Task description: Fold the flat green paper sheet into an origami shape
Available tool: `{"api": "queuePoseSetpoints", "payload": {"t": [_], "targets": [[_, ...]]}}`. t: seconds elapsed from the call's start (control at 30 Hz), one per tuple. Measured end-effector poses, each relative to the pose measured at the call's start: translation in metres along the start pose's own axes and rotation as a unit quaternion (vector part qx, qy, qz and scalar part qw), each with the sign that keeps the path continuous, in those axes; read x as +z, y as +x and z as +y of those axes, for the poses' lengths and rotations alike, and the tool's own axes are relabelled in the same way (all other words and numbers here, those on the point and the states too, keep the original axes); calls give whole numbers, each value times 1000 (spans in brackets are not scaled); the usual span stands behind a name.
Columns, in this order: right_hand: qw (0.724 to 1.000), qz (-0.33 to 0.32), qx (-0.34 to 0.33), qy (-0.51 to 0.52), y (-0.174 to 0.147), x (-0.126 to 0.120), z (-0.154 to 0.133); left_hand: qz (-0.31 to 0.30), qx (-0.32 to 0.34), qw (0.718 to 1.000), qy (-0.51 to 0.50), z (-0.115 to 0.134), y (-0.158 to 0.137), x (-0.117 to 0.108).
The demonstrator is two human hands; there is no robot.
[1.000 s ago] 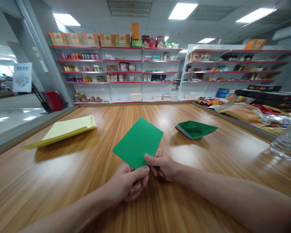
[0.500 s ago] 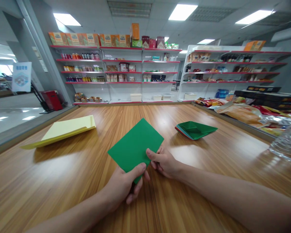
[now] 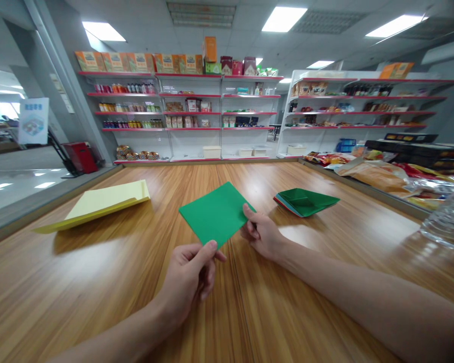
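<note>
Short of the worktop's far edge, here's the green paper, freshly regripped: the left hand's fingers now pinch just its near corner, the right hand's fingers have shifted to its right corner, leaving more face uncovered.

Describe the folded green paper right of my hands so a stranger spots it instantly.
Find the wood-grain table. On it, beyond the right hand, sits folded green paper. Unlike the flat green sheet that hand holds, it gapes like a pocket, with red and bluish layers at its left.
</note>
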State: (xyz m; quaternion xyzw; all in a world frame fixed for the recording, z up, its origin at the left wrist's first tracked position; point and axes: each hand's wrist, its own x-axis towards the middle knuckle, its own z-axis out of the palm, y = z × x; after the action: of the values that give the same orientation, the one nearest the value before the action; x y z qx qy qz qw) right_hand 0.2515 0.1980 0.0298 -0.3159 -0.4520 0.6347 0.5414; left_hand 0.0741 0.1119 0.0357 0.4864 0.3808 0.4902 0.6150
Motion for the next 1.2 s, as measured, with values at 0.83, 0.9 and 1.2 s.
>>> {"api": "queuePoseSetpoints", "payload": {"t": [0.83, 0.9, 1.2], "targets": [[970, -199, 89, -106, -32, 31, 8, 62, -44, 994, 73, -2, 6, 9], [966, -217, 83, -116, -33, 33, 11, 114, -24, 990, 77, 1, 6, 10], [929, -341, 78, -121, -39, 30, 7, 35, -66, 997, 8, -2, 6, -1]]}}
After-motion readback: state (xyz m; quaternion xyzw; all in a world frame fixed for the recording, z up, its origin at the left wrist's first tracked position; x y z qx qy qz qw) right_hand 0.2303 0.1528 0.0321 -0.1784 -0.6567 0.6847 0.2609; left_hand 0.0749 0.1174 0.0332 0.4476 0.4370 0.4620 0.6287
